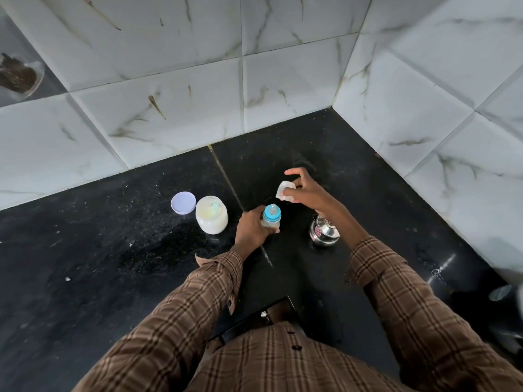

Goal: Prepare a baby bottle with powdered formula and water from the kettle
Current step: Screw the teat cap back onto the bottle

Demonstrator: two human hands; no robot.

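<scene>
A small baby bottle (271, 217) with a blue ring and a clear teat stands upright on the black counter (113, 264). My left hand (250, 230) grips its body from the left. Above and to the right of the bottle, my right hand (304, 189) holds the clear bottle cap (283, 190) between thumb and fingers. The open jar of white formula powder (211, 215) stands left of the bottle, with a scoop lying inside it. Its pale lid (183, 202) lies beside it. A small steel kettle (324, 230) sits right of the bottle, partly hidden under my right wrist.
White marble-look tiled walls (254, 94) meet in a corner behind the counter. A glass jar with dark contents (19, 76) sits on a shelf at the far left. Dark objects (506, 295) stand at the right edge. A damp patch marks the counter in front of the jar.
</scene>
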